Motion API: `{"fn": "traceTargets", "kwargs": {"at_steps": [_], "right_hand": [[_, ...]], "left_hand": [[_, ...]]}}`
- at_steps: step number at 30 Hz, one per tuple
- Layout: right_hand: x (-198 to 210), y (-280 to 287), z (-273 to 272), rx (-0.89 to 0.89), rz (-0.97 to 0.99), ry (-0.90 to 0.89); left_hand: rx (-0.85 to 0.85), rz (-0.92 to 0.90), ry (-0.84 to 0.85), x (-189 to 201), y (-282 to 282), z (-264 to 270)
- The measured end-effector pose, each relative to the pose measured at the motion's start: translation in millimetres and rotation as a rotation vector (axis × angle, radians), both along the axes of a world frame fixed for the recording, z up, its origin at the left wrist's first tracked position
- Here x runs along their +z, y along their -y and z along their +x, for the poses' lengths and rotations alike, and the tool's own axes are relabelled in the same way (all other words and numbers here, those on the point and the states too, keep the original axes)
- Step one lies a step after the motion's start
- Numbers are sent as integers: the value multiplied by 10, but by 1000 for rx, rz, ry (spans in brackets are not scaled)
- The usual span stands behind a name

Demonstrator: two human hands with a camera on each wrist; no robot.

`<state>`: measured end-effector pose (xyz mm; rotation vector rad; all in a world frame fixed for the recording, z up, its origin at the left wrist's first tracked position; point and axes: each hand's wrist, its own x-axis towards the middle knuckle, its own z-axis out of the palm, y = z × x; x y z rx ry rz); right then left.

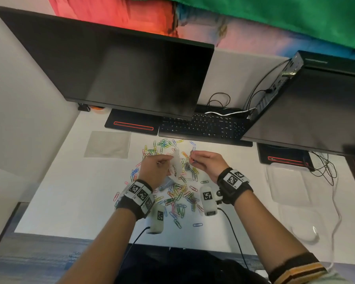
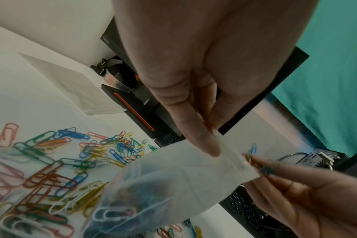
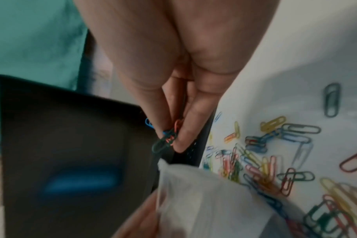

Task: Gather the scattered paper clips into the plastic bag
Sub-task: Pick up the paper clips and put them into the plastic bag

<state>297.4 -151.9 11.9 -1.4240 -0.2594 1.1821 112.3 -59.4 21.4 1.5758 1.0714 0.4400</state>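
My left hand holds a clear plastic bag up by its top edge, thumb pinching the rim; several clips lie inside the bag. My right hand pinches a small bunch of paper clips just right of the bag's mouth, above the desk. In the left wrist view the held clips sit beside the bag's corner. Many coloured paper clips lie scattered on the white desk below both hands.
A black keyboard lies just beyond the clips, under two dark monitors. A flat clear sheet rests at the left. A clear plastic box and cables sit to the right. The desk's front edge is near my forearms.
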Motion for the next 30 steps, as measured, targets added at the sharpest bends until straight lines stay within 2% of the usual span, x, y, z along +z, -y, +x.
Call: {"fn": "traceTargets", "kwargs": {"at_steps": [2,4,7,9,14,17,20,23,27,29,30], "right_hand": [[48,-38,-112,101,12,31],[25,-75,-230,195,-21,149],[-52,-137,-345,299,-132,555],[-46,-163,-400,342,-188,743],[27,-167,-428,335,-139,879],[52,-178,-402,509,-135,1018],[91,-171,-385,636,-116,1038],[118,-131,-296,514,-75,983],[128,-55,-172,403,-45,691],[60,1,-58,341,-102,707],[-21,44,42,346,-193,747]], "left_hand": [[-10,-3,-3,8,17,44],[-19,0,-8,23,35,90],[-31,0,-9,50,66,147],[-33,14,-21,55,79,158],[-52,24,-43,28,48,130],[-73,27,-51,3,43,131],[-86,28,-53,16,60,136],[-44,4,-34,18,30,117],[-19,-42,-45,40,-10,89],[-20,-25,-42,53,-29,61],[-16,-25,-34,62,-41,39]]}}
